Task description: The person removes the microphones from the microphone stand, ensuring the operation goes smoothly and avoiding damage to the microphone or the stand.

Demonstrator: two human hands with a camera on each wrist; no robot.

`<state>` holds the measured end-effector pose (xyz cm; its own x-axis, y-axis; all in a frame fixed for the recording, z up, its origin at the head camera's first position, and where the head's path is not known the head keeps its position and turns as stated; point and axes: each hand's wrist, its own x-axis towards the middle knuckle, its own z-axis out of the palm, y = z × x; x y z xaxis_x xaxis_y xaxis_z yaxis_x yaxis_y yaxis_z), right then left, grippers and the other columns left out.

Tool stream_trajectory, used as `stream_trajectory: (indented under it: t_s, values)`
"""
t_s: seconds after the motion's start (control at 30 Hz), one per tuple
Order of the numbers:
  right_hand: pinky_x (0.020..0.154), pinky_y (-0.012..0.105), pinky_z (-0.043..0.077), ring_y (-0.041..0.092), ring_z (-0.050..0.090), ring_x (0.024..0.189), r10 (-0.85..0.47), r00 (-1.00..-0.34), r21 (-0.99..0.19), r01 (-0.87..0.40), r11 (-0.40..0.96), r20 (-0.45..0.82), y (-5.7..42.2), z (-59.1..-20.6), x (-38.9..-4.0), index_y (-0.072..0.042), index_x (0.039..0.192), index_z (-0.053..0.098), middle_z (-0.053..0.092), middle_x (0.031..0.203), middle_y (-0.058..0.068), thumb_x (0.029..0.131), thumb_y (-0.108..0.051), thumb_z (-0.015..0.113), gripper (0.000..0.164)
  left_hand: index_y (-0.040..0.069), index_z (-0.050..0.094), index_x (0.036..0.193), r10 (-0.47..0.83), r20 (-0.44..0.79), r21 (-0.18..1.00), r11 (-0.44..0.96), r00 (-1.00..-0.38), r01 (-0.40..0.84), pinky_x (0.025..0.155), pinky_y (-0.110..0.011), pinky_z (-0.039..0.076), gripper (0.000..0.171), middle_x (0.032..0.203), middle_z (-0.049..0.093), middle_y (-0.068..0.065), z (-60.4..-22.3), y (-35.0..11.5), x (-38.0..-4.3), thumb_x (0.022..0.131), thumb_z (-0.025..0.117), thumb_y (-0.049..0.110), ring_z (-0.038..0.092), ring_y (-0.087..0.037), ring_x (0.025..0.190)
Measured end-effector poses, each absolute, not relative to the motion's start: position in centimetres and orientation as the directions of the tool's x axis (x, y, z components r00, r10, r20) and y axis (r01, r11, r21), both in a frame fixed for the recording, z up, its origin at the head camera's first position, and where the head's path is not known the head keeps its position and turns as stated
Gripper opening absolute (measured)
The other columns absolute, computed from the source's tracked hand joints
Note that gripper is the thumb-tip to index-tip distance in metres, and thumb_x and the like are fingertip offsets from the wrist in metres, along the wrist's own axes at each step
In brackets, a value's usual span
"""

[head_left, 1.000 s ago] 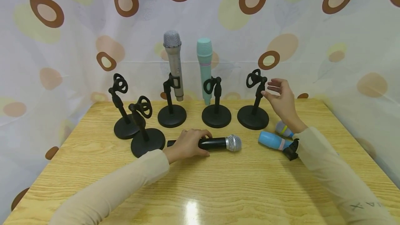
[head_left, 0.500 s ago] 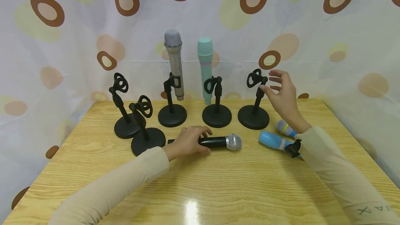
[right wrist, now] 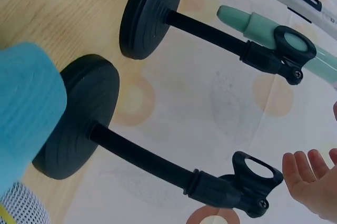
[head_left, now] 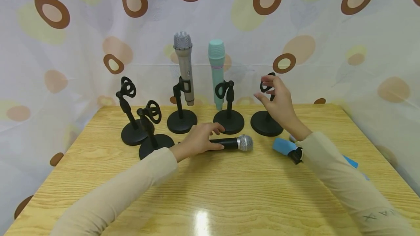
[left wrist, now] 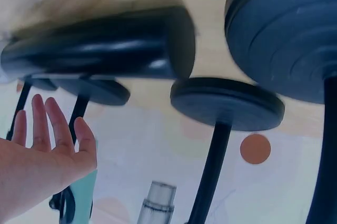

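Note:
A black microphone (head_left: 229, 143) with a silver mesh head lies on the table. My left hand (head_left: 198, 139) arches over its handle, thumb along the near side, fingers loosely bent beyond it. In the left wrist view the microphone's butt end (left wrist: 131, 45) fills the upper part. A gap shows between fingertips and handle there. My right hand (head_left: 280, 103) hovers by the clip of the rightmost black microphone stand (head_left: 266, 124) and partly hides it. In the right wrist view that stand's clip (right wrist: 253, 176) holds nothing, and relaxed fingers (right wrist: 305, 169) appear beside it.
Silver (head_left: 185, 68) and mint (head_left: 217, 65) microphones stand in clips at the back. Two stands (head_left: 132, 132) (head_left: 156, 145) with bare clips are at the left. A blue microphone (head_left: 281, 146) and another mesh-headed one (right wrist: 26, 205) lie under the right forearm.
The black microphone has shifted slightly away from me along with my left hand. My right hand rose a little, then moved left in front of the rightmost stand's clip.

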<state>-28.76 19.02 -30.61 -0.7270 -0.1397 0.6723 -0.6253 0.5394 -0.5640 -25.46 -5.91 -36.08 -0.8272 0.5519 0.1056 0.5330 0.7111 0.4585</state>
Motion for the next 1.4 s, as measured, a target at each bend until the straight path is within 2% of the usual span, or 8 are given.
stream_trajectory:
  t_s: [0.17,0.43,0.9,1.13,1.4]
  values:
    - [0.088,0.050,0.046,0.037,0.051,0.109,-0.177,-0.765,-0.594,-0.604,0.532,0.620,18.2,-31.4,-29.4,0.005,0.123,0.044,0.050,0.122,0.022,0.084,-0.007,0.064,0.046,0.018,0.057,0.118,0.509,0.167,0.453,0.721,-0.845,0.524,0.087,-0.048,0.042,0.047,0.109,0.065,-0.002,-34.5,-5.7,-26.1,0.078,0.071,0.038,0.059,-0.022,0.100]
    - [0.090,0.050,0.045,0.037,0.050,0.112,-0.221,-0.827,-0.656,-0.549,0.519,0.517,17.1,-32.4,-30.1,0.003,0.124,0.043,0.049,0.124,0.022,0.086,-0.008,0.063,0.045,0.017,0.054,0.119,0.412,0.250,0.539,0.692,-0.876,0.480,0.086,-0.035,0.049,0.044,0.115,0.062,-0.003,-31.8,-5.6,-27.1,0.081,0.068,0.035,0.058,-0.021,0.103]
    - [0.087,0.048,0.047,0.038,0.052,0.110,-0.224,-0.859,-0.698,-0.505,0.507,0.460,15.2,-34.5,-31.7,0.005,0.126,0.040,0.050,0.122,0.024,0.086,-0.008,0.062,0.048,0.009,0.048,0.125,0.166,0.412,0.689,0.587,-0.896,0.426,0.087,-0.038,0.048,0.050,0.118,0.058,-0.010,-29.5,-5.3,-29.3,0.082,0.068,0.026,0.056,-0.026,0.103]
    - [0.087,0.048,0.048,0.039,0.051,0.110,-0.196,-0.880,-0.743,-0.471,0.475,0.432,14.5,-35.1,-32.5,0.004,0.128,0.038,0.050,0.121,0.025,0.087,-0.008,0.060,0.048,0.010,0.039,0.132,0.104,0.403,0.736,0.554,-0.910,0.389,0.092,-0.038,0.046,0.059,0.126,0.052,-0.011,-28.9,-4.7,-30.7,0.083,0.067,0.028,0.053,-0.026,0.112]
    - [0.091,0.048,0.046,0.037,0.049,0.114,-0.185,-0.902,-0.803,-0.431,0.412,0.390,13.9,-35.6,-33.3,0.000,0.132,0.038,0.049,0.122,0.022,0.089,-0.012,0.058,0.049,0.009,0.034,0.134,0.075,0.407,0.773,0.503,-0.911,0.387,0.093,-0.040,0.046,0.063,0.125,0.051,-0.013,-28.2,-4.0,-31.9,0.083,0.066,0.028,0.051,-0.028,0.114]
